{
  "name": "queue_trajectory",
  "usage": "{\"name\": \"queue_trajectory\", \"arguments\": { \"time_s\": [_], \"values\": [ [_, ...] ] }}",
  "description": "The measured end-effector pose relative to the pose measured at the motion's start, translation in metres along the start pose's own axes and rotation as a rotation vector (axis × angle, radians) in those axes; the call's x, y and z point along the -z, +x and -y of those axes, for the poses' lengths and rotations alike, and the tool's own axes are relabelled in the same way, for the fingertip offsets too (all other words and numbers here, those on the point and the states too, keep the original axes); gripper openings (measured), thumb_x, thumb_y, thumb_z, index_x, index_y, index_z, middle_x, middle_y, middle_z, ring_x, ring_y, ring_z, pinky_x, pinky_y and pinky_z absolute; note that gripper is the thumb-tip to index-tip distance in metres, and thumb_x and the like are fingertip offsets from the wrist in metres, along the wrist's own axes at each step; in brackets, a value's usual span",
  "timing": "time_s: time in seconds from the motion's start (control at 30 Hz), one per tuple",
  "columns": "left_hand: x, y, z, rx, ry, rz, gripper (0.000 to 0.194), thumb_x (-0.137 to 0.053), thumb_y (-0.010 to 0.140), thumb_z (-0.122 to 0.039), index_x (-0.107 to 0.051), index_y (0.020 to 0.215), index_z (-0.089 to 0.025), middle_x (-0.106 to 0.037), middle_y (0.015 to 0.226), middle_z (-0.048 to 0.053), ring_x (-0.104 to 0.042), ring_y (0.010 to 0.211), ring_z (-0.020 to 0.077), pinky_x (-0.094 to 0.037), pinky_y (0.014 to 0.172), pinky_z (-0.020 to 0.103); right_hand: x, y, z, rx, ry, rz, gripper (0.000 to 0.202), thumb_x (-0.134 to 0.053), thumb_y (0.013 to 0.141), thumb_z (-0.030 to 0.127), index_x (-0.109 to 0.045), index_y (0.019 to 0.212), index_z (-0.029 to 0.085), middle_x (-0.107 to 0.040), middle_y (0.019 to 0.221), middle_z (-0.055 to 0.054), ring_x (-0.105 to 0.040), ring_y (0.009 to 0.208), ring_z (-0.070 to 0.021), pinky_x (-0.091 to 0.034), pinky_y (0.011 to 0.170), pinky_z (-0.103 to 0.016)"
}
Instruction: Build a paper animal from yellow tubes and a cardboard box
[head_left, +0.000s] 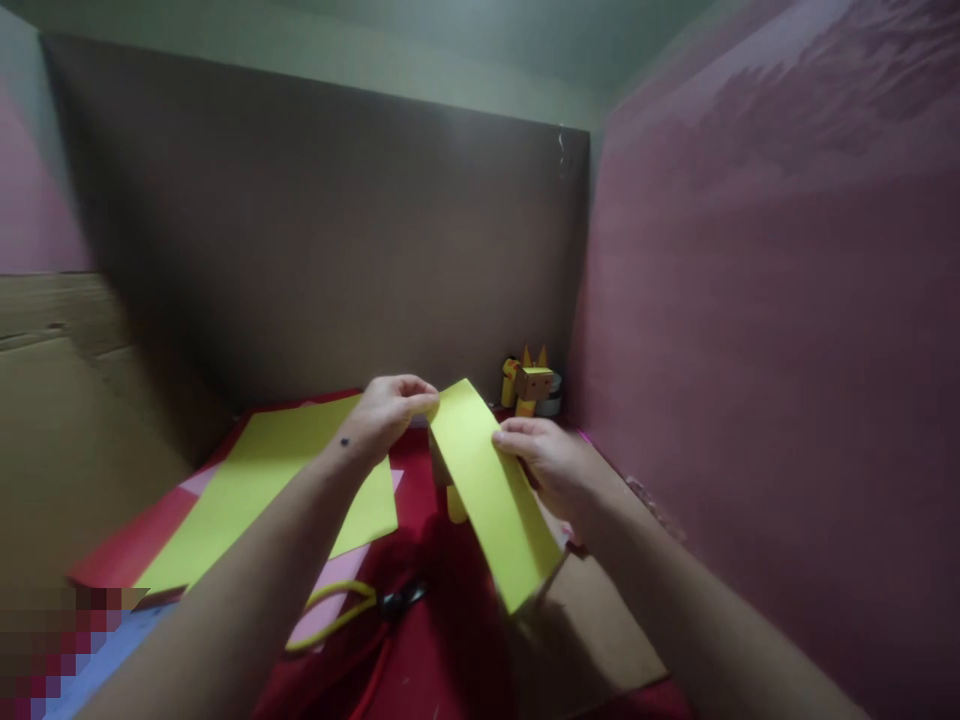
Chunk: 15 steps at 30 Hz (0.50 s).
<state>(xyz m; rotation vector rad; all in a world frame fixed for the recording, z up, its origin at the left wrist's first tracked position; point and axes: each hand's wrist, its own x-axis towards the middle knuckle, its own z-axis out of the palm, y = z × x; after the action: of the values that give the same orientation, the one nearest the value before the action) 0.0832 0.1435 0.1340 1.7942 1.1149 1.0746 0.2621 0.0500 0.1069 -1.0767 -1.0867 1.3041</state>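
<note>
A long yellow paper strip (pixel 491 490) slants across the middle of the head view, its lower end toward me. Its upper left corner is pinched between the thumb and fingers of my left hand (pixel 394 405). On the strip's right edge, my right hand (pixel 544 455) grips it with the thumb and fingers. Beneath the strip, part of a brown cardboard piece shows, along with a small yellow piece (pixel 456 505). A large yellow sheet (pixel 277 450) lies to the left, partly hidden by my left forearm.
Yellow-handled scissors (pixel 352 605) lie on the red surface (pixel 420 650) near the front. Brown cardboard (pixel 607 625) is at the lower right. A small box figure with pointed ears (pixel 534 385) stands at the back, beside a yellow roll. Pink paper (pixel 334 590) shows under the yellow sheet.
</note>
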Motion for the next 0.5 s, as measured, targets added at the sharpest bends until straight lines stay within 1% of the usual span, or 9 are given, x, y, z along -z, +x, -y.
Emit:
{"name": "queue_trajectory", "arguments": {
  "time_s": [0.03, 0.07, 0.13, 0.17, 0.2, 0.27, 0.33, 0.43, 0.5],
  "values": [
    [0.001, -0.002, -0.005, -0.002, 0.004, 0.001, 0.018, -0.066, 0.064, -0.029, -0.064, 0.074, -0.015, -0.058, 0.060, -0.001, -0.050, 0.053, 0.0119, -0.035, 0.052, 0.025, 0.006, 0.002, 0.010, 0.004, -0.077, 0.001, 0.008, -0.062, 0.065, 0.023, -0.057, 0.063, 0.017, -0.058, 0.054, 0.000, -0.051, 0.047, -0.0130, -0.038, 0.050, -0.026],
    [0.002, -0.004, -0.009, -0.005, 0.019, 0.007, 0.016, -0.065, 0.064, -0.028, -0.064, 0.073, -0.015, -0.057, 0.058, -0.001, -0.048, 0.051, 0.0115, -0.034, 0.051, 0.025, 0.012, 0.006, 0.020, 0.039, -0.190, -0.013, 0.008, -0.061, 0.066, 0.024, -0.058, 0.062, 0.018, -0.057, 0.051, 0.000, -0.049, 0.043, -0.0125, -0.035, 0.046, -0.026],
    [0.003, -0.005, -0.018, -0.004, 0.040, 0.017, 0.013, -0.065, 0.062, -0.025, -0.062, 0.069, -0.015, -0.053, 0.053, -0.003, -0.045, 0.048, 0.0103, -0.030, 0.048, 0.024, 0.022, 0.019, 0.040, 0.092, -0.466, -0.060, 0.007, -0.061, 0.066, 0.019, -0.060, 0.059, 0.018, -0.054, 0.046, 0.001, -0.045, 0.039, -0.0118, -0.028, 0.042, -0.025],
    [0.004, -0.006, -0.021, 0.006, 0.039, 0.017, 0.011, -0.064, 0.061, -0.022, -0.061, 0.067, -0.015, -0.051, 0.051, -0.003, -0.044, 0.047, 0.0099, -0.029, 0.047, 0.024, 0.027, 0.027, 0.049, 0.148, -0.604, -0.077, 0.009, -0.061, 0.065, 0.016, -0.062, 0.056, 0.018, -0.053, 0.043, 0.001, -0.044, 0.038, -0.0111, -0.027, 0.042, -0.025],
    [0.004, -0.006, -0.023, 0.024, 0.031, 0.017, 0.010, -0.064, 0.059, -0.019, -0.060, 0.066, -0.015, -0.051, 0.051, -0.003, -0.043, 0.046, 0.0097, -0.028, 0.046, 0.024, 0.030, 0.037, 0.057, 0.237, -0.734, -0.052, 0.011, -0.061, 0.064, 0.014, -0.063, 0.054, 0.018, -0.053, 0.042, 0.002, -0.043, 0.038, -0.0098, -0.025, 0.042, -0.025],
    [0.005, -0.005, -0.025, 0.080, 0.011, 0.017, 0.014, -0.063, 0.056, -0.014, -0.058, 0.069, -0.015, -0.051, 0.051, -0.003, -0.044, 0.047, 0.0100, -0.028, 0.046, 0.024, 0.035, 0.056, 0.067, 0.278, -0.798, -0.009, 0.014, -0.065, 0.060, 0.010, -0.064, 0.048, 0.017, -0.054, 0.041, 0.002, -0.041, 0.039, -0.0085, -0.024, 0.043, -0.024],
    [0.007, -0.004, -0.022, 0.141, -0.011, 0.018, 0.022, -0.063, 0.056, -0.012, -0.058, 0.077, -0.014, -0.052, 0.053, -0.002, -0.046, 0.047, 0.0104, -0.029, 0.045, 0.024, 0.037, 0.073, 0.069, 0.284, -0.836, 0.052, 0.012, -0.067, 0.057, 0.009, -0.068, 0.050, 0.017, -0.057, 0.042, 0.002, -0.044, 0.042, -0.0095, -0.026, 0.044, -0.024],
    [0.010, -0.006, -0.014, 0.201, -0.093, 0.030, 0.037, -0.065, 0.058, -0.011, -0.056, 0.094, -0.012, -0.053, 0.056, -0.002, -0.045, 0.047, 0.0092, -0.029, 0.045, 0.023, 0.037, 0.089, 0.064, 0.282, -0.891, 0.142, 0.011, -0.068, 0.057, 0.010, -0.071, 0.051, 0.019, -0.058, 0.042, 0.003, -0.046, 0.044, -0.0099, -0.029, 0.047, -0.024],
    [0.011, -0.008, -0.010, 0.226, -0.149, 0.046, 0.049, -0.065, 0.059, -0.010, -0.052, 0.106, -0.009, -0.053, 0.055, -0.003, -0.044, 0.046, 0.0085, -0.028, 0.044, 0.023, 0.036, 0.094, 0.058, 0.285, -0.914, 0.190, 0.011, -0.068, 0.059, 0.010, -0.072, 0.052, 0.019, -0.058, 0.043, 0.003, -0.045, 0.044, -0.0093, -0.029, 0.048, -0.024]
  ]
}}
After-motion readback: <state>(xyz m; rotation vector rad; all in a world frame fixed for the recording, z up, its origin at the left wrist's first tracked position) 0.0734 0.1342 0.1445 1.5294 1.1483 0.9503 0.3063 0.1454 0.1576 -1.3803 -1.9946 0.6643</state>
